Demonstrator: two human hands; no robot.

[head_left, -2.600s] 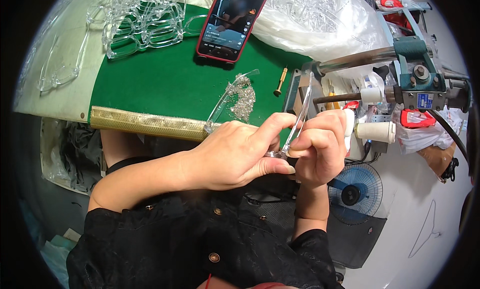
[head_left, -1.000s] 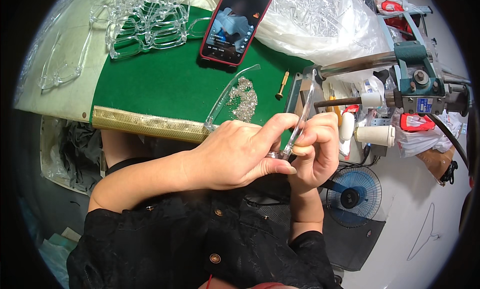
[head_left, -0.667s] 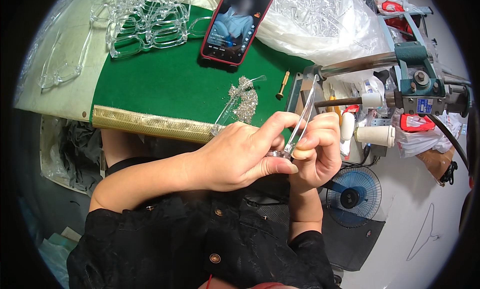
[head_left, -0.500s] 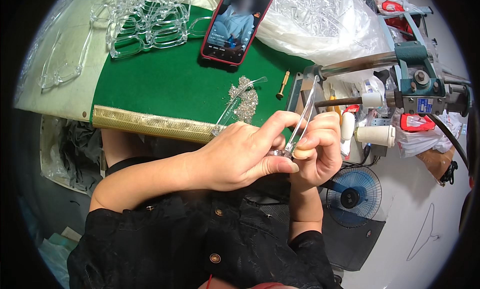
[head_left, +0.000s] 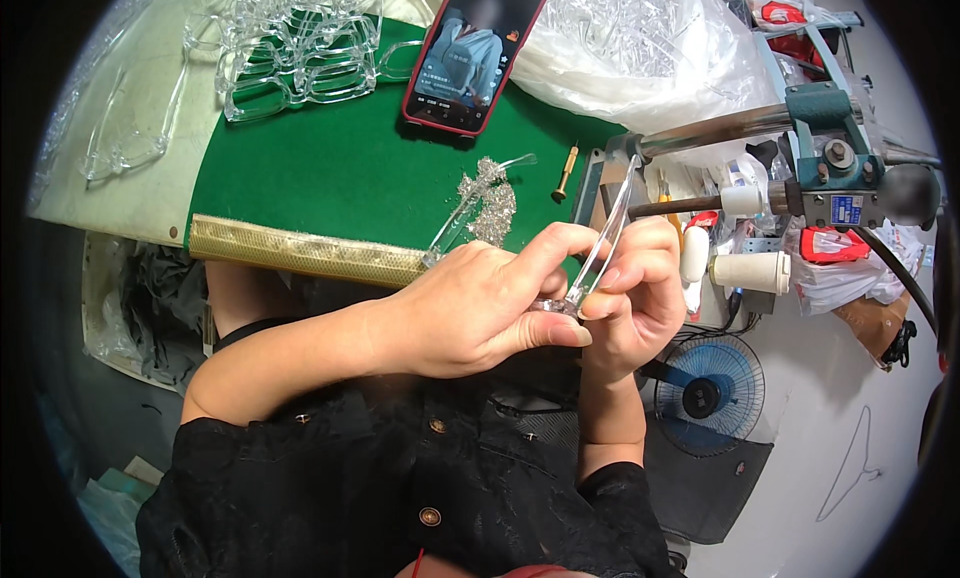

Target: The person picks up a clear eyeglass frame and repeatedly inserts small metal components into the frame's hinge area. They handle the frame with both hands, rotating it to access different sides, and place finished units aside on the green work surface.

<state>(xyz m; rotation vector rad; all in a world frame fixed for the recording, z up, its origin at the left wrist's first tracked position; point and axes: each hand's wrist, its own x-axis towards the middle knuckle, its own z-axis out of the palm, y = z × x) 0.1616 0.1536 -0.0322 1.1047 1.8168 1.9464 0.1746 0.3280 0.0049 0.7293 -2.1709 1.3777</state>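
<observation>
Both hands are together at the front edge of the green mat [head_left: 330, 173], on one pair of clear plastic eyeglass frames [head_left: 612, 226]. My left hand [head_left: 470, 308] is closed round the front part, thumb stretched along it, and covers most of it. At the corner where one temple meets the front, the fingertips of my right hand [head_left: 640, 293] pinch close to the hinge. That temple points up and away; the other temple [head_left: 455, 226] reaches out beyond my left hand over the mat. Beyond the hands lies a pile of tiny metal screws [head_left: 497, 218]. Any small part between the fingertips is hidden.
Clear frames [head_left: 310, 68] are heaped at the far left. A phone [head_left: 470, 63] in a red case stands behind the mat, near a plastic bag of clear parts [head_left: 650, 48]. A small brass screwdriver [head_left: 566, 173] lies before the metal bench press [head_left: 830, 158]. A fan [head_left: 705, 393] stands below right.
The fingers of my right hand have shifted slightly at the hinge, and the upright temple has tilted a little. My left hand keeps its hold. The phone's picture differs.
</observation>
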